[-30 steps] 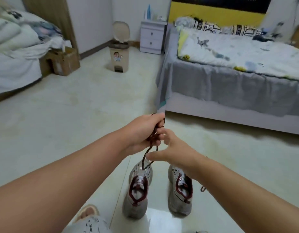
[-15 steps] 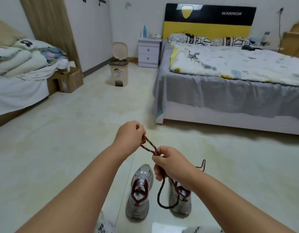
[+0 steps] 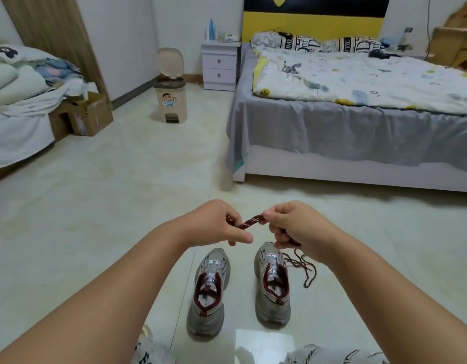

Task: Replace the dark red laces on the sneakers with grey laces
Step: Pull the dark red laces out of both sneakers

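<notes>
Above the floor, hands: left hand (image 3: 217, 224) and right hand (image 3: 292, 227) raised side by side over two sneakers, each pinching one dark red speckled shoelace (image 3: 250, 221).
Lace position: short taut span between both hands' fingertips; remainder bunched inside the right fist, tail hanging down to pale tile floor (image 3: 122, 206), looped just right of the right-hand shoe.
Left grip: thumb and fingers curled, nipping the lace end.
Right grip: fingers closed round the gathered lace.
Sneakers: two grey mesh sneakers with dark red collar lining, left sneaker (image 3: 208, 290) and right sneaker (image 3: 273, 282), toes pointing away, eyelets showing no lace.
Writing: "WARRIOR" in white on black-and-yellow headboard (image 3: 313, 11), partly cut off; letters on black-and-white pillows, unreadable.
Counts: two beds, one beige pedal bin (image 3: 170, 88) with cartoon sticker, one white two-drawer nightstand (image 3: 219, 65), one cardboard box (image 3: 85, 114).
</notes>
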### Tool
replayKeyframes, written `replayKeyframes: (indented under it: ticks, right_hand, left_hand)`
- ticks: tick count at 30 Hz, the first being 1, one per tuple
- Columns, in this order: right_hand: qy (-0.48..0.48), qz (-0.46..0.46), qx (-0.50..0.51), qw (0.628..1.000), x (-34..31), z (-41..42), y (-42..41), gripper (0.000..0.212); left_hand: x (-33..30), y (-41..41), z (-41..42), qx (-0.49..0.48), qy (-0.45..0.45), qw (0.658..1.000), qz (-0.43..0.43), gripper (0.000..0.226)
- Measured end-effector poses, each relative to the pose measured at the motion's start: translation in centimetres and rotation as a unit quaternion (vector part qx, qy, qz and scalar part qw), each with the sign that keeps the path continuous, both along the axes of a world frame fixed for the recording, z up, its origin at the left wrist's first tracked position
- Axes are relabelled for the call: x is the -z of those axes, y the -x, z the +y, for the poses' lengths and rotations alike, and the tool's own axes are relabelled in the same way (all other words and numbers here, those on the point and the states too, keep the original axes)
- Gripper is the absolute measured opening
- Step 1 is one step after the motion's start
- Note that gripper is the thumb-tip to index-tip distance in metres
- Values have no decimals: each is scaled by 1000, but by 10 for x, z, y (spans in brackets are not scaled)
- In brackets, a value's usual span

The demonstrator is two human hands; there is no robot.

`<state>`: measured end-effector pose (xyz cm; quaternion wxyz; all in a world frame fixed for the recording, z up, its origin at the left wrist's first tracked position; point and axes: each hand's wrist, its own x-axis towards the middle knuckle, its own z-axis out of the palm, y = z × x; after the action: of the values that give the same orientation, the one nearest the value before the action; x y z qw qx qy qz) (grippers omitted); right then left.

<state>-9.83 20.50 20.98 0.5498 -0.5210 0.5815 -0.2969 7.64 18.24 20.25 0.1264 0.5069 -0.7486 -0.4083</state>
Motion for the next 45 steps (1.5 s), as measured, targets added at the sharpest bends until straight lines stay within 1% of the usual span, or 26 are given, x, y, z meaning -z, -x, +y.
replayKeyframes:
  ticks: [2,4,5,6,7,9,10,11,14,16,19,20,21,23,25,27,29,31,33,36,38,39,40,42,43,45]
  right_hand:
    - [4,0,32,999,2,-9,3,25]
    - [11,21,57,998,7,-16,4,27]
    - [17,40,62,997,10,-20,3,29]
    - [24,60,61,996,14,-23,1,30]
    - [29,75,55,995,18,-27,-2,31]
    - [32,85,30,995,25,-33,-9,32]
    - [28,85,18,996,28,-36,-12,33]
    - [20,85,8,996,32,-40,-14,33]
    - [-13,81,-18,997,41,-51,-8,27]
    - [-38,115,-44,992,49,-61,6,28]
    - [-81,168,-38,982,67,-79,41,26]
    - [-100,171,-23,980,75,-86,56,25]
    - [-123,172,-4,977,85,-95,70,23]
    - [-164,190,31,968,106,-112,98,19]
    - [-193,244,43,949,132,-130,122,14]
    - [-219,315,33,923,162,-148,140,12]
    - [-236,390,-6,890,197,-164,153,13]
    - [-233,441,-44,865,233,-178,160,17]
    - [-220,457,-51,860,271,-184,162,15]
    - [-235,435,10,869,321,-176,157,36]
    - [-224,426,53,875,345,-168,155,37]
    - [-209,431,55,876,355,-164,155,38]
    - [-196,443,42,874,363,-162,154,39]
    - [-170,485,-6,858,372,-161,153,38]
    - [-164,499,-22,850,376,-161,154,35]
    - [-182,497,-36,848,380,-165,156,27]
  left_hand:
    - [5,8,-7,-62,-36,991,108,31]
    - [11,18,-15,-153,-57,962,220,34]
    - [13,24,-19,-200,-70,940,268,36]
    - [15,30,-24,-240,-97,909,326,38]
    - [17,37,-28,-270,-138,870,390,38]
    - [18,48,-37,-296,-222,785,497,33]
    - [19,54,-41,-299,-245,760,522,32]
    - [21,59,-46,-302,-254,753,527,33]
    - [30,71,-63,-335,-204,778,491,28]
    - [41,75,-78,-356,-164,810,437,20]
    - [62,78,-97,-330,-129,889,289,5]
    - [70,79,-102,-310,-119,915,230,5]
    - [77,80,-107,-285,-114,936,173,11]
    - [90,83,-117,-235,-119,959,104,18]
    - [103,87,-127,-205,-115,970,55,19]
    - [114,91,-140,-188,-113,975,17,20]
    - [124,97,-152,-172,-124,977,-2,20]
    - [137,103,-163,-151,-135,979,-21,19]
    - [150,109,-173,-130,-141,980,-45,16]
    - [166,112,-183,-104,-145,981,-80,13]
    - [173,111,-189,-94,-144,981,-94,14]
    - [176,110,-190,-90,-142,981,-98,14]
    - [178,109,-192,-87,-138,981,-102,15]
    - [178,106,-193,-82,-135,982,-106,14]
    - [177,105,-193,-82,-135,982,-107,13]
    - [175,102,-193,-88,-135,981,-107,10]
